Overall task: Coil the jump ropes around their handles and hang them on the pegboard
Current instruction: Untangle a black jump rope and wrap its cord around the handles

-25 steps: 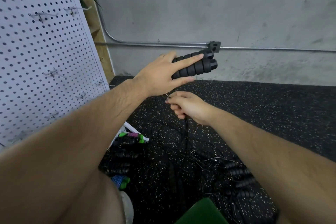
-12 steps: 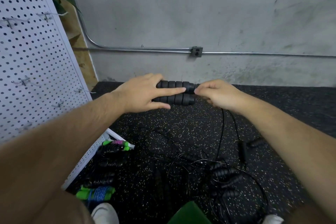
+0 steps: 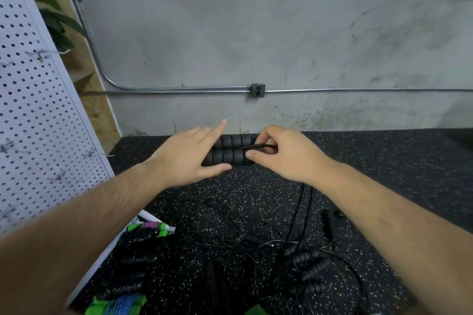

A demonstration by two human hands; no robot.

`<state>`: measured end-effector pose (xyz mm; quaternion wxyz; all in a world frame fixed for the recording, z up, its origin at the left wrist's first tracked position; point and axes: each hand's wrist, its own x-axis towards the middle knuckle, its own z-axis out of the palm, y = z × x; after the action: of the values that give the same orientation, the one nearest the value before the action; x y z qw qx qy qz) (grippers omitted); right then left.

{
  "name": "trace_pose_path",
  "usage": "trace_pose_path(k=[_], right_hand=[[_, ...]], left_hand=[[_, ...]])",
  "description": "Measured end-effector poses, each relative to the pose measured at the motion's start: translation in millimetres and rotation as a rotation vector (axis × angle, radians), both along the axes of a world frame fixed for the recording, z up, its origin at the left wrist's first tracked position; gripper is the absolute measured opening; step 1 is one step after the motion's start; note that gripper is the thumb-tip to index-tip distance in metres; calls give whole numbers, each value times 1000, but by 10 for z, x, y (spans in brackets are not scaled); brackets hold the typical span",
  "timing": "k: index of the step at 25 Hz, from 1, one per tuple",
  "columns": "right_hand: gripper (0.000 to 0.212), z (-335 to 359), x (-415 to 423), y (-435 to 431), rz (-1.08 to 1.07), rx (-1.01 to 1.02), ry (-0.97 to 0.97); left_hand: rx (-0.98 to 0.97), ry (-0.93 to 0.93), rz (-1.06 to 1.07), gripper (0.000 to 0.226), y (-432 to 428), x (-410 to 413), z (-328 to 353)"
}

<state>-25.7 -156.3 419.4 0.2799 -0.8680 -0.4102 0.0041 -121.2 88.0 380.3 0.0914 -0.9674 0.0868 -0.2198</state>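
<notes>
Two black ribbed jump rope handles (image 3: 231, 152) lie side by side and level in front of me, above the floor. My left hand (image 3: 186, 158) grips their left half, thumb underneath and index finger pointing up. My right hand (image 3: 284, 153) pinches the thin black rope (image 3: 258, 146) against the handles' right end. From there the rope (image 3: 298, 202) hangs down to the floor. The white pegboard (image 3: 38, 123) stands at the left with bare metal hooks (image 3: 41, 54).
Several loose black ropes and handles (image 3: 309, 263) are tangled on the speckled black floor below my hands. Coiled green-handled ropes (image 3: 148, 227) lie by the pegboard's foot, and another green and blue one (image 3: 115, 302) nearer me. A grey wall with a conduit (image 3: 256, 90) is close ahead.
My left hand lowered the handles and turned them level. My right hand rose from below to their right end and now lays the rope across them.
</notes>
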Motion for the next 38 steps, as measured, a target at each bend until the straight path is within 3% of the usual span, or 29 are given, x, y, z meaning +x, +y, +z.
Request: trace_pose_path(k=[4, 8, 10, 20, 22, 24, 26, 28, 33, 38], right_hand=[[14, 43, 86, -160, 12, -40, 10], [21, 83, 149, -180, 70, -33, -291], [21, 107, 254, -199, 70, 5, -322], [12, 80, 458, -169, 120, 405, 463], [23, -36, 398, -125, 86, 501, 693], [37, -170, 300, -51, 23, 456, 762], [25, -319, 187, 20, 26, 333, 744], [27, -423, 47, 54, 55, 252, 705], [32, -491, -308, 91, 125, -25, 333], [30, 8, -377, -32, 90, -179, 108]], left_hand=[[-64, 8, 11, 72, 91, 37, 20], [12, 9, -14, 74, 40, 68, -18], [2, 30, -63, 74, -35, 67, 7], [-176, -20, -306, 67, -449, 8, 252], [-207, -68, -253, 68, -473, 12, 292], [-224, -132, -191, 69, -478, 23, 277], [-202, -186, -133, 71, -458, 64, 247], [-153, -206, -57, 73, -390, 133, 227], [41, -164, 113, 72, -22, 270, 196], [120, -87, 63, 72, 166, 273, 89]])
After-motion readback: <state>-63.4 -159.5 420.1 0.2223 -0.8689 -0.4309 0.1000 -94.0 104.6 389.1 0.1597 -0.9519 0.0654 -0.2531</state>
